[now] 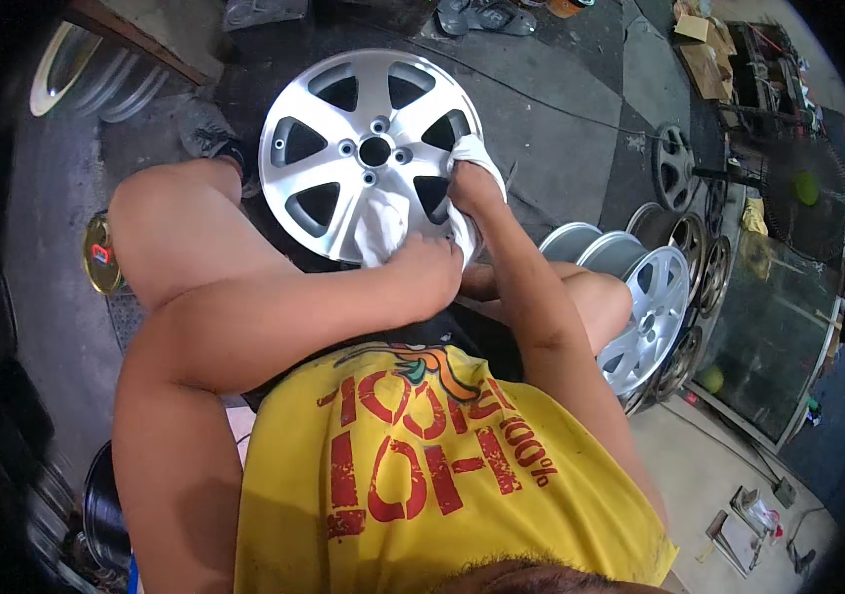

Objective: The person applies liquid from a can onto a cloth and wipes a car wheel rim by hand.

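A silver alloy wheel rim (322, 185) with a four-hole hub lies face up in front of my knees. My left hand (427, 269) is closed around white cloth (381, 224), which rests on the rim's near edge. White cloth is also gripped by my right hand (477, 186), at the rim's right edge, with part of it wrapped over the fingers. Whether both hands hold one cloth or two, I cannot tell.
More silver rims (647, 322) and darker rims stand to the right, near a fan (806, 188) and a glass panel (764, 337). A tin (102, 253) is beside my left knee. A cable (541, 104) crosses the floor behind the rim.
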### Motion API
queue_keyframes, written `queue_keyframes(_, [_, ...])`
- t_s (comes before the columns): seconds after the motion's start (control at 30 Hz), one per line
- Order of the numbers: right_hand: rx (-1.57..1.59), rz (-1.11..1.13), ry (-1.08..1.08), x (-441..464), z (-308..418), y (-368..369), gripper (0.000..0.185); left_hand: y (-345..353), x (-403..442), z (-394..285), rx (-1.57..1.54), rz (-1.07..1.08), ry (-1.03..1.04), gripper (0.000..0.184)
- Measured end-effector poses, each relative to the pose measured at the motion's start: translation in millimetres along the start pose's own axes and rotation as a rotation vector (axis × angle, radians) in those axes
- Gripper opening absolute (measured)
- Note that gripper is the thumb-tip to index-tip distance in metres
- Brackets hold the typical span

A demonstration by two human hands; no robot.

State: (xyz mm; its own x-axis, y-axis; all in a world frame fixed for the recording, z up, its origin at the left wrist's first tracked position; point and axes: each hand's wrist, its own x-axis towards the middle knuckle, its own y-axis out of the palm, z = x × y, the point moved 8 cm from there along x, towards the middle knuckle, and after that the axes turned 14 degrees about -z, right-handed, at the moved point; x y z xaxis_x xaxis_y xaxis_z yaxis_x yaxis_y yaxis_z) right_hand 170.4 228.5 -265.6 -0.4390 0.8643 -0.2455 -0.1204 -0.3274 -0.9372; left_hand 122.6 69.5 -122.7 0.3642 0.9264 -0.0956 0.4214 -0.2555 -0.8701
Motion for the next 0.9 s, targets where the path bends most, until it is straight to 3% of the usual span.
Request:
queue_keyframes(0.07, [-0.002,0.039,-0.037,-2.8,2.5,6.1,0.048,-12.3,-2.9,9.6,-0.042,0.017,0.002,0.030])
queue_keyframes(0.17, [0.053,-0.162,-0.080,-46.9,6.3,2.2,0.079,-12.4,-19.5,3.4,-0.095,0.161,-0.004,0.030])
queue_keyframes(0.2, [0.021,-0.223,-0.139,-54.3,11.6,-3.8,0.077,-7.3,-22.4,-4.9,-0.107,0.204,0.016,0.029])
queue_keyframes(0.27, [0.004,0.005,-0.031,-41.7,5.4,11.9,0.069,-0.6,-20.7,-18.2,-0.074,0.172,0.059,0.027])
queue_keyframes(0.3, [-0.081,0.139,-0.072,-24.8,0.2,24.5,0.054,2.8,-15.1,-16.6,-0.034,0.106,0.034,0.026])
queue_keyframes(0.33, [0.010,-0.082,0.004,-2.8,-12.1,24.5,0.041,4.8,-9.3,-10.6,0.011,0.042,0.011,0.025])
queue_keyframes(0.37, [-0.075,0.027,-0.090,18.0,-8.5,28.8,0.040,2.6,-4.0,-5.0,0.037,-0.006,0.046,0.024])
queue_keyframes(0.4, [-0.049,0.076,0.003,26.8,-0.8,14.4,0.038,5.2,2.4,-1.3,0.014,-0.019,0.033,0.023])
queue_keyframes(0.47, [-0.051,-0.101,-0.010,36.2,5.7,-0.5,0.037,-8.3,11.3,-8.9,-0.081,0.007,0.070,0.026])
queue_keyframes(0.6, [-0.055,0.057,-0.015,-9.5,-8.7,3.0,0.046,-18.4,-1.2,-43.4,-0.247,0.038,0.100,0.033])
queue_keyframes(0.73, [-0.060,0.332,-0.112,-85.4,6.5,25.3,0.032,-18.7,-29.1,-70.2,-0.344,0.153,0.208,0.029])
queue_keyframes(0.83, [0.225,0.246,-0.081,-122.5,23.9,63.4,0.033,-21.5,-37.7,-76.6,-0.406,0.198,0.333,0.022])
queue_keyframes(0.9, [0.256,0.276,-0.137,-142.7,49.4,63.0,0.033,-18.9,-42.4,-75.2,-0.406,0.229,0.350,0.021])
